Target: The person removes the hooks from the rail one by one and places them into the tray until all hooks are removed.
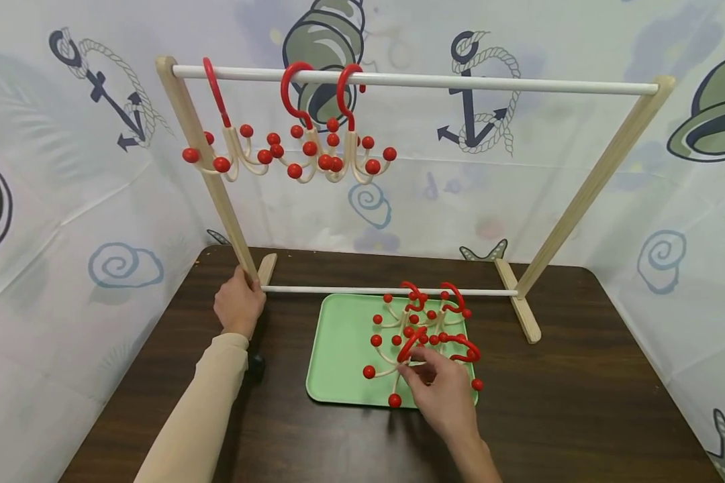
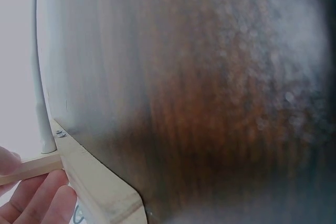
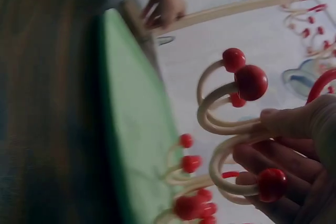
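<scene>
Seen from the head, a hook cluster (image 1: 399,365) on the green tray (image 1: 338,349) is pinched by the right hand (image 1: 444,396), while the rack post (image 1: 217,194) is gripped by the left hand (image 1: 238,305) on the worktop (image 1: 580,416). At the left wrist, fingers (image 2: 37,200) are curled round the post (image 2: 29,170). At the right wrist, fingers (image 3: 278,156) are closed on the cluster's cream prongs (image 3: 226,124).

3 hooks (image 1: 302,144) hang on the rack (image 1: 411,82) behind the tray (image 1: 341,349), which holds more.
</scene>
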